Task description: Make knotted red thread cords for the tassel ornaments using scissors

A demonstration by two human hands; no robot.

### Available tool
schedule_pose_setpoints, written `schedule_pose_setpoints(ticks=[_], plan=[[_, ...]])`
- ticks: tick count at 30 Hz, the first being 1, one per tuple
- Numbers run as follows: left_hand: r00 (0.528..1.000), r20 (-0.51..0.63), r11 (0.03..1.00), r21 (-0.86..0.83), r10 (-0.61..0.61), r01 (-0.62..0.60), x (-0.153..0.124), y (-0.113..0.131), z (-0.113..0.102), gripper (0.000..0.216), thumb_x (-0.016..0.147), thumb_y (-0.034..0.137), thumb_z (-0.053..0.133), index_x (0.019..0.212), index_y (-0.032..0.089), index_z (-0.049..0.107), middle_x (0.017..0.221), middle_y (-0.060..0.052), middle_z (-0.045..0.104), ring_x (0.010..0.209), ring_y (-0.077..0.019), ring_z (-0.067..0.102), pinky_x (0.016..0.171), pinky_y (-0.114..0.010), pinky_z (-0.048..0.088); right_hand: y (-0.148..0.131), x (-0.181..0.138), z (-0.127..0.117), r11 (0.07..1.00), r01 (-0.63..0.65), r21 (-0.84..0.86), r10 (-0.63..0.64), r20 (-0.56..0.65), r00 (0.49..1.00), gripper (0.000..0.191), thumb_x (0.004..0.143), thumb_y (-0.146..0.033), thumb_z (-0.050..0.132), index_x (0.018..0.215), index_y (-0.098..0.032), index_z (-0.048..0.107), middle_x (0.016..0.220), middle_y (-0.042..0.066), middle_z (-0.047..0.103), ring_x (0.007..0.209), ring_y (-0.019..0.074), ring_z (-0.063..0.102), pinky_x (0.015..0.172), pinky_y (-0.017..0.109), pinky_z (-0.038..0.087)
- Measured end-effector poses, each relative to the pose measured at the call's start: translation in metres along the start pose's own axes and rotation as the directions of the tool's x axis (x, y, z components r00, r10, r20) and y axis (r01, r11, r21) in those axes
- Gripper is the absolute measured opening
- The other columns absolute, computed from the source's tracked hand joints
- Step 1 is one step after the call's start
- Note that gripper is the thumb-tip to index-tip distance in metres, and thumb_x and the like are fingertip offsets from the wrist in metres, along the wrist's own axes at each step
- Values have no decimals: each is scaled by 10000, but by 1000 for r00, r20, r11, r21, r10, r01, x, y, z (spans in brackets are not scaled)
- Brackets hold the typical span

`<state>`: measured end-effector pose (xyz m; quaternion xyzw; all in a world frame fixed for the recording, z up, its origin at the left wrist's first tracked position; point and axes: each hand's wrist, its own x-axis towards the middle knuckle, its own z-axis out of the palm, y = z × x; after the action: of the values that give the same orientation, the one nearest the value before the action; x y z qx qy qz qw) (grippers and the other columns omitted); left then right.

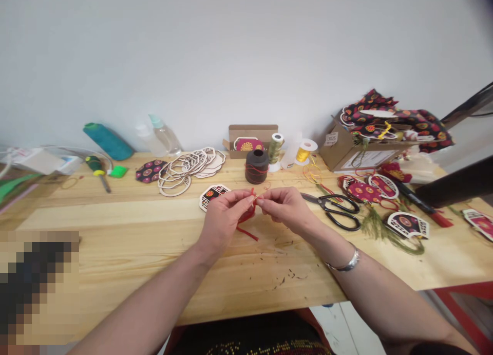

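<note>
Both hands meet above the middle of the wooden table, fingertips pinched around a red cord. My left hand is closed on the cord from the left, and a loose end hangs below its fingers. From the right, my right hand pinches the cord close to the left fingertips; the exact spot between them is too small to make out. Just behind my left hand lies a dark patterned ornament with a pale frame, partly covered by the hand. Black-handled scissors rest to the right of my right hand.
Beyond the hands stand a black thread spool, a green thread cone and a yellow thread spool. Pale cut-out frames lie left. A cardboard box holds patterned cloth at right. Dark scraps dot the wooden table.
</note>
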<state>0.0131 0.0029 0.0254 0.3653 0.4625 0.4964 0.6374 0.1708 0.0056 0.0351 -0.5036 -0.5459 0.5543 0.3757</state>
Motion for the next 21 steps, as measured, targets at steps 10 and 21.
schedule_pose_setpoints(ticks=[10,21], plan=[[1000,9,999,40,21,-22,3,-4,-3,200,658,273,815,808,146,782,747,-34,737,649,-103,625,681,-239,526,-1,-1,0,1000,-3,9,3,-1,1000,215,743,-359,670,668,-158,673,534,-30,539,463,66,404,431,217,280],[1000,5,999,28,16,-16,1,-3,-2,207,643,279,829,796,147,784,717,-26,731,622,-89,615,662,-222,516,0,0,-1,999,13,32,-14,12,1000,235,731,-375,679,705,-142,669,547,-34,535,453,52,396,404,195,277]])
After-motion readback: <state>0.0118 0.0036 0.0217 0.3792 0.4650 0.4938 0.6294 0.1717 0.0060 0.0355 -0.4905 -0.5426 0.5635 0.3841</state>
